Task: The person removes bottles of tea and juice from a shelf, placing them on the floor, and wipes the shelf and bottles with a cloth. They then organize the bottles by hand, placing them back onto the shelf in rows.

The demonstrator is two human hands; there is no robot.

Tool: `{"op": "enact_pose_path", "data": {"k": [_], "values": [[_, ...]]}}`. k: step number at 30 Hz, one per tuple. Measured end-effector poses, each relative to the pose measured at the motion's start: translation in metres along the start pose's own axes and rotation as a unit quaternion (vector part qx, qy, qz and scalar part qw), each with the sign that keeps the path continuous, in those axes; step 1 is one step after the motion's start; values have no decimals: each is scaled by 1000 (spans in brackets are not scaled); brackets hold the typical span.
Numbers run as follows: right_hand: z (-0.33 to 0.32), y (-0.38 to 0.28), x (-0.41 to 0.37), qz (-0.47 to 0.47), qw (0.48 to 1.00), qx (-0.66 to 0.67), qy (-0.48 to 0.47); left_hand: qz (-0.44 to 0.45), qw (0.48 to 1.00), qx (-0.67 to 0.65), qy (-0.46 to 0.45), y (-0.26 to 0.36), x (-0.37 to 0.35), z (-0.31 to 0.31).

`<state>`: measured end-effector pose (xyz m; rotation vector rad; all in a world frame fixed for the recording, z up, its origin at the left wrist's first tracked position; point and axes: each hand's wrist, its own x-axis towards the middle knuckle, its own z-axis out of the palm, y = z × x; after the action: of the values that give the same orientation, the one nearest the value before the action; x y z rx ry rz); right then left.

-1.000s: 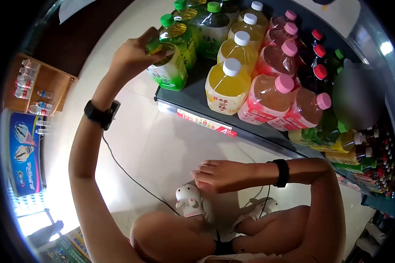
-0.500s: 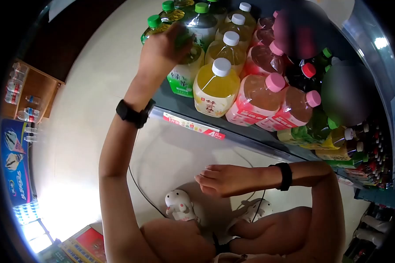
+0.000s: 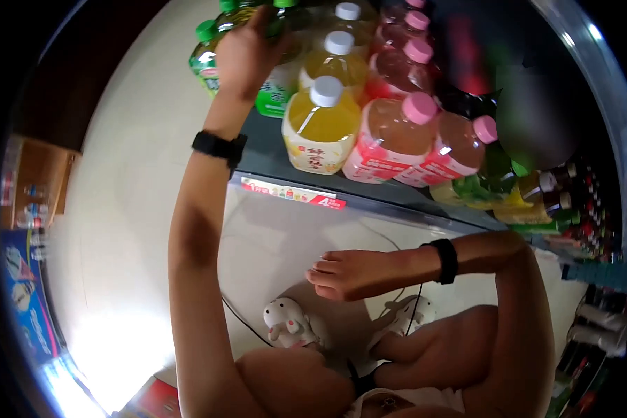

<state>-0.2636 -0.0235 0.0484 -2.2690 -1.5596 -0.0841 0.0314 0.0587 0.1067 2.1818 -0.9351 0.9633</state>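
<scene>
At the top of the head view, my left hand (image 3: 247, 59) is closed around the upper part of a green tea bottle (image 3: 273, 97) with a green label; my fingers and its cap are partly hidden. Green-capped bottles (image 3: 206, 52) stand just left of and beyond that hand. To its right, a white-capped bottle of yellow drink (image 3: 322, 129) fronts a row of similar ones. My right hand (image 3: 341, 275) hangs in front of the shelf, fingers loosely bent and slightly apart, holding nothing.
Pink-capped bottles (image 3: 397, 139) and darker drinks fill the shelf (image 3: 258, 164) further right. A price strip (image 3: 292, 194) runs along its front edge. White slippers (image 3: 285, 320) and a thin cable (image 3: 240, 317) are below. A wooden rack (image 3: 38, 174) stands at left.
My left hand has moved further back on the shelf, and the green tea bottle sits deeper than before. The view has shifted slightly. My right hand stays much the same.
</scene>
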Motion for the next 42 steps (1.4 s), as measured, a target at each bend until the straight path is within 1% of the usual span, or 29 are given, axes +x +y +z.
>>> {"op": "enact_pose_path", "data": {"k": [2, 4, 5, 7, 8, 10, 11, 13, 14, 15, 16, 17, 18, 19, 22, 23, 24, 26, 27, 29, 30, 32, 33, 34, 36, 39, 42], "values": [[6, -1, -1, 4, 1000, -5, 9, 12, 1000, -11, 13, 0, 0, -2], [4, -1, 0, 4, 1000, -13, 13, -65, 995, -61, -48, 11, -5, -20], [4, 0, 0, 7, 1000, -22, 16, -73, 987, -131, -51, 17, -11, -26], [4, 0, -3, 17, 999, -36, 22, -126, 974, -165, -92, 34, -30, -43], [1, -1, -3, 20, 999, -42, 8, -152, 964, -184, -116, 43, -40, -51], [-6, 0, -7, 27, 998, -52, -26, -142, 943, -254, -159, 54, -54, -61], [-8, 2, -7, 38, 997, -60, -21, -130, 937, -279, -167, 59, -61, -63], [-29, 1, -12, 82, 992, -95, -8, -144, 930, -282, -189, 58, -73, -56], [-57, 1, -14, 106, 981, -158, -22, -155, 925, -282, -201, 55, -81, -55], [-78, 4, -18, 123, 971, -205, 8, -148, 915, -297, -229, 52, -86, -53], [-93, 4, -25, 170, 963, -188, 88, -167, 902, -323, -231, 54, -89, -52], [-115, 0, -33, 221, 943, -231, 93, -184, 890, -348, -230, 57, -90, -51], [-131, 2, -41, 244, 928, -235, 157, -200, 876, -375, -229, 60, -90, -49], [-147, -5, -47, 284, 891, -302, 182, -221, 848, -413, -246, 55, -97, -41], [-168, -22, -70, 436, 834, -285, 182, -334, 773, -487, -231, 51, -115, -32], [-166, -23, -74, 482, 805, -299, 173, -366, 743, -512, -227, 30, -129, -16], [-162, -19, -79, 468, 811, -312, 159, -370, 737, -520, -222, 25, -134, -11], [-147, -6, -84, 440, 823, -335, 132, -385, 710, -552, -208, 39, -135, -16], [-132, -2, -85, 446, 832, -320, 81, -394, 695, -567, -202, 46, -134, -19], [-110, 2, -79, 422, 869, -247, 83, -429, 667, -584, -175, 59, -129, -21], [-103, 4, -78, 417, 884, -196, 77, -413, 668, -589, -189, 59, -129, -21], [-92, 8, -75, 406, 885, -210, 85, -384, 673, -596, -210, 55, -132, -22], [-88, 13, -73, 392, 890, -217, 88, -392, 660, -608, -203, 52, -134, -21], [-81, 19, -73, 374, 897, -219, 85, -407, 664, -595, -198, 50, -136, -18], [-65, 27, -74, 344, 909, -222, 81, -395, 674, -591, -204, 52, -137, -22], [-55, 27, -71, 369, 898, -232, 57, -383, 679, -582, -232, 51, -135, -27], [-46, 28, -68, 358, 881, -297, 79, -382, 684, -578, -229, 54, -133, -29]]}}
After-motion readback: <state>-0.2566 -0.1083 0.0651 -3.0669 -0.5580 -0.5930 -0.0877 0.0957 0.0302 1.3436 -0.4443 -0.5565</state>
